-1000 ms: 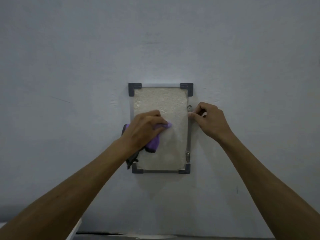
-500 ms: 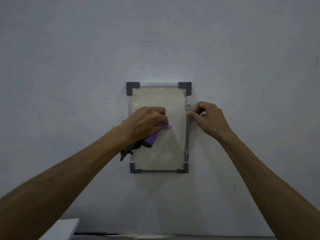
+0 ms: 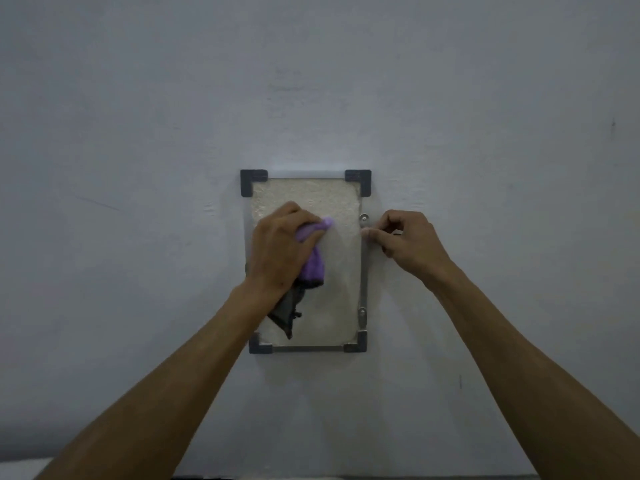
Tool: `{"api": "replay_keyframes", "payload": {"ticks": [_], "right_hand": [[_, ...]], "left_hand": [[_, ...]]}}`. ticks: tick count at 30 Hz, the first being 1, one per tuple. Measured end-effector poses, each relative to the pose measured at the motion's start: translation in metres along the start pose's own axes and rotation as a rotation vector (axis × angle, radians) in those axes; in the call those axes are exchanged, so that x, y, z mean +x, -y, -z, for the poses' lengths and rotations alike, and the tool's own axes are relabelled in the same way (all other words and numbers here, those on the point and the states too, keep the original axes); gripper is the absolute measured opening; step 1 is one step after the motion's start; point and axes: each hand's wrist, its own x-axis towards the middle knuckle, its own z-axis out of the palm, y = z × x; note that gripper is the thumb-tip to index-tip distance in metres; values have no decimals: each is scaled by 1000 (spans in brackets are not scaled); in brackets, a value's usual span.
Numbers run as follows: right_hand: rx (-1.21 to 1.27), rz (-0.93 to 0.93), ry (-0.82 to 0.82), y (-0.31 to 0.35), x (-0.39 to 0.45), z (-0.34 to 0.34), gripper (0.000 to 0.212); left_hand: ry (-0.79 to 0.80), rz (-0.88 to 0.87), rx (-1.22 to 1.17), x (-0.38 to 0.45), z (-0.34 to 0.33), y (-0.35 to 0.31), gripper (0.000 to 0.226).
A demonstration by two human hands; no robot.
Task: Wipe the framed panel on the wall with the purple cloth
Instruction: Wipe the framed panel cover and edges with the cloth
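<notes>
Panel (image 3: 325,306) with the grey frame and dark corner caps is mounted flat on the pale wall (image 3: 138,168), about dead centre of the view, taller than it is wide. Going left to right: the left hand (image 3: 280,251) is over the upper-left part of the panel, fingers curled shut around a bunched-up purple cloth (image 3: 313,261), knuckles up and wrist angled in from below left. A bit of cloth pokes out past the fingertips toward the middle of the panel, and a dark tail of it hangs down under the wrist, over the lower left of the panel. Looks like balling it up gives a firm pad to press on the surface, so I'd say this is mid-wipe, with the right half and bottom probably left to do. Then on the right edge there's a metal strip (image 3: 363,271) with a small round fastener (image 3: 363,217) near the top. The right hand (image 3: 412,247) sits just beside it, fingers bent and pinched together at the frame edge, forearm coming up from lower right. My guess is it's steadying the frame so it doesn't shift under the rubbing.
</notes>
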Motion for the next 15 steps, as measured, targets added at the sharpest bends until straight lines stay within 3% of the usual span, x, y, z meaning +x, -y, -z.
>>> {"api": "replay_keyframes", "payload": {"ticks": [4, 5, 7, 9, 11, 15], "right_hand": [[2, 0, 20, 1, 1, 2, 21], [1, 0, 24, 1, 1, 2, 21], [8, -5, 19, 1, 1, 2, 22], [9, -12, 15, 0, 1, 2, 21], [10, -11, 14, -1, 1, 1, 20], [9, -3, 26, 0, 2, 2, 18]], "left_hand": [[291, -100, 15, -16, -12, -11, 24], [301, -105, 29, -14, -10, -9, 24], [172, -57, 26, -7, -7, -6, 22], [-61, 58, -5, -7, -9, -7, 19], [-146, 134, -35, -13, -15, -15, 17], [186, -7, -13, -20, -21, -22, 22]]}}
